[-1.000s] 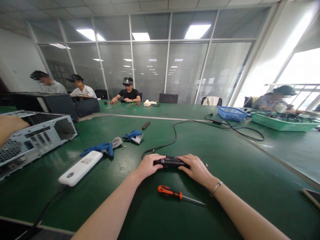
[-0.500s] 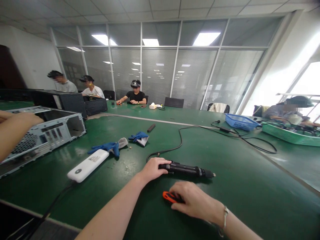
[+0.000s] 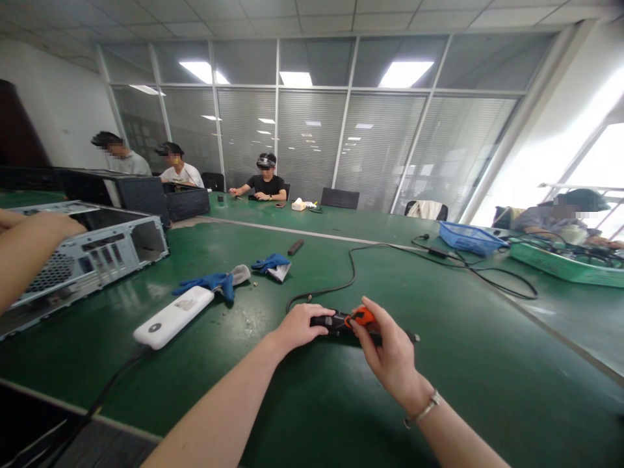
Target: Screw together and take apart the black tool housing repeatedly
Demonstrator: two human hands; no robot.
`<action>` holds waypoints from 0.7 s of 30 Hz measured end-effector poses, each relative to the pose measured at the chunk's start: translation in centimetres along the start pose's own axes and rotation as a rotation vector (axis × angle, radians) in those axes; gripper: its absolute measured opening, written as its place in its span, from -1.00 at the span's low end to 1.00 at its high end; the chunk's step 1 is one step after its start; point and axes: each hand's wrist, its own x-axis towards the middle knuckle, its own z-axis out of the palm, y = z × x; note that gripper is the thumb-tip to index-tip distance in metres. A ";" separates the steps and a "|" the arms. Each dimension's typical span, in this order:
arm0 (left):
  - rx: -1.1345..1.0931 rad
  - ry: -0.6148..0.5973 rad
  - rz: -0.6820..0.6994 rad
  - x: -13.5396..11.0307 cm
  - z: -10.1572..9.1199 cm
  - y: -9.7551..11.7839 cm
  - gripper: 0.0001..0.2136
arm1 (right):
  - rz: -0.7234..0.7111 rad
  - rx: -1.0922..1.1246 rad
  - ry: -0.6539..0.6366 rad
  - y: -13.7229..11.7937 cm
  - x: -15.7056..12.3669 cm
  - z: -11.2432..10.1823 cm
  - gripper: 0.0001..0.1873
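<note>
A black electric screwdriver (image 3: 336, 320) lies on its side on the green table, its tip pointing right. My left hand (image 3: 298, 326) is closed round its cord end, thumb on the near side and fingers over the top. Held in my right hand (image 3: 392, 354) is a small orange-and-black hand tool (image 3: 363, 316), pinched between thumb and fingers. This tool is right over the screwdriver's body and partly covers it; whether the two touch I cannot tell. Its exact kind is unclear, since my fingers hide part of it.
Blue-and-grey gloves (image 3: 273, 265) and a white power strip (image 3: 173, 317) lie to the left. Further left, another person's arm (image 3: 36, 240) reaches into a metal computer case (image 3: 112, 250). A black cord (image 3: 351, 266) runs back toward a blue basket (image 3: 470, 239) and a green basket (image 3: 560, 265).
My right hand has lifted the orange-and-black tool off the table and brought it up and forward over the screwdriver. My left hand has stayed on the screwdriver.
</note>
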 end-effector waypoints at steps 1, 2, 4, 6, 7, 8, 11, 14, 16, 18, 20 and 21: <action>0.002 -0.003 0.001 0.0 0.0 0.0 -0.58 | -0.037 0.000 0.001 0.0 -0.2 0.2 -0.52; 0.001 -0.003 0.002 0.0 0.0 0.0 -0.58 | -0.071 0.001 -0.003 0.1 -0.3 0.4 -0.51; -0.005 -0.002 0.007 -0.1 0.0 0.0 -0.58 | -0.122 -0.005 -0.029 0.2 -0.4 0.7 -0.49; -0.011 -0.001 0.007 -0.1 0.0 0.0 -0.58 | -0.155 -0.017 -0.064 0.2 -0.2 0.9 -0.47; -0.012 -0.002 0.005 -0.1 0.0 0.0 -0.59 | -0.170 -0.017 -0.081 0.1 -0.2 0.9 -0.47; -0.013 -0.003 0.003 -0.1 0.0 0.0 -0.59 | -0.186 -0.011 -0.100 0.0 -0.1 0.9 -0.47; -0.024 -0.010 0.005 -0.1 -0.1 0.0 -0.62 | -0.243 0.034 -0.177 -0.5 0.2 0.6 -0.50; -0.047 -0.010 0.012 0.0 -0.2 0.1 -0.62 | -0.267 0.050 -0.205 -0.9 0.3 0.5 -0.53; -0.052 -0.009 0.010 0.0 -0.2 0.2 -0.60 | -0.254 0.032 -0.165 -0.9 0.3 0.5 -0.57; -0.043 -0.011 0.006 0.0 -0.2 0.2 -0.59 | -0.222 0.023 -0.098 -0.7 0.2 0.6 -0.59; -0.029 -0.013 0.005 0.0 -0.2 0.2 -0.60 | -0.179 0.036 -0.054 -0.4 0.0 0.8 -0.55; -0.022 -0.015 0.003 0.0 -0.2 0.2 -0.61 | -0.160 0.045 -0.046 -0.4 -0.1 0.9 -0.51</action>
